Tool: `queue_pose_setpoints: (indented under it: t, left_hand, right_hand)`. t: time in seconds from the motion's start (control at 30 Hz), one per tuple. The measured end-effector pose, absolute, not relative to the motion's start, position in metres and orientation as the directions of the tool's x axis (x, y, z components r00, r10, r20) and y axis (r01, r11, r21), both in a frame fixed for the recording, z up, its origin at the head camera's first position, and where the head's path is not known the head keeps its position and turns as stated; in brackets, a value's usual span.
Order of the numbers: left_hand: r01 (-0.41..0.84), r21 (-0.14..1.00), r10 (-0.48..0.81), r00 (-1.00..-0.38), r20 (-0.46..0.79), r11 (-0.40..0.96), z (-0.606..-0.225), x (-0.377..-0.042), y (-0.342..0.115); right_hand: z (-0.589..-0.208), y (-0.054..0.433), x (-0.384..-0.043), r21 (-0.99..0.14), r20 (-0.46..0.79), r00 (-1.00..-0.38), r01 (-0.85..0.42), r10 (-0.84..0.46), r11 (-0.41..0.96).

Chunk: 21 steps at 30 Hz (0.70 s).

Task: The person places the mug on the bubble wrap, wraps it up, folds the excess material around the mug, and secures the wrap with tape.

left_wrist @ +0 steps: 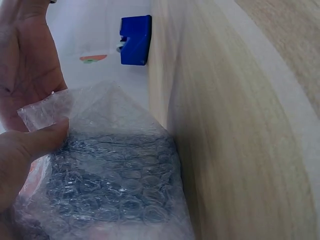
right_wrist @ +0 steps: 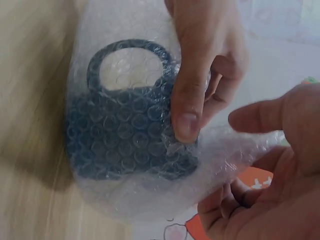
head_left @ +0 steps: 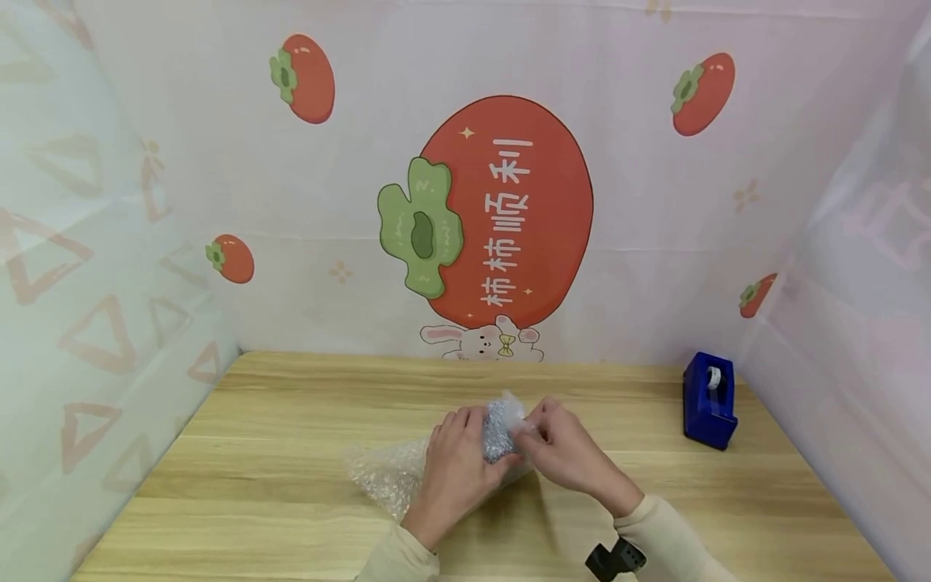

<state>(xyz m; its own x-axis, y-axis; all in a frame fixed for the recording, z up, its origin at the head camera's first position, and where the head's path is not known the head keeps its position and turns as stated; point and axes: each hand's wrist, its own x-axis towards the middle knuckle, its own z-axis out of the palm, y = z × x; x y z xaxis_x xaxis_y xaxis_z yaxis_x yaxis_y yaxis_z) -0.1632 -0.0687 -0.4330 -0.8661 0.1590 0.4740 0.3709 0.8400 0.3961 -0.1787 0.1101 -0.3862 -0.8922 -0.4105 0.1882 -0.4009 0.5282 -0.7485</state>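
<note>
Bubble wrap [head_left: 385,477] spreads leftward on the table [head_left: 262,444] at near centre, left hand [head_left: 458,462] clamped around the mug [right_wrist: 120,122] wrapped inside it, right hand [head_left: 566,449] just beside, thumb and fingers pinching its right end, tape dispenser [head_left: 709,408] well apart at far right.

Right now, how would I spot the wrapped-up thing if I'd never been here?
Find the wooden table. Near its middle, left of the blue tape dispenser, is a dark mug-shaped thing in clear bubble wrap. A loop handle showing through the wrap sets it apart from the boxy, unwrapped dispenser.
</note>
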Motion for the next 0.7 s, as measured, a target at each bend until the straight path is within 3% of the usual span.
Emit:
queue_pose_setpoints:
  t: [0.1,0.33,0.57,0.7]
  left_hand:
    - [0.382,0.405,0.158,-0.859,0.487,0.831,-0.433,-0.163,-0.069]
    - [0.38,0.453,0.166,-0.88,0.444,0.806,-0.432,-0.162,-0.071]
    - [0.381,0.549,0.254,-0.921,0.295,0.744,-0.423,-0.163,-0.081]
    - [0.399,0.561,0.323,-0.917,0.235,0.725,-0.418,-0.165,-0.089]
  right_hand:
    - [-0.384,0.109,-0.177,-0.726,0.163,-0.88,-0.413,-0.447,0.549]
    - [-0.379,0.109,-0.181,-0.796,-0.002,-0.91,-0.25,-0.415,0.551]
    - [-0.387,0.114,-0.185,-0.712,0.157,-0.84,-0.461,-0.519,0.53]
    - [-0.387,0.108,-0.183,-0.622,0.205,-0.856,-0.488,-0.475,0.612]
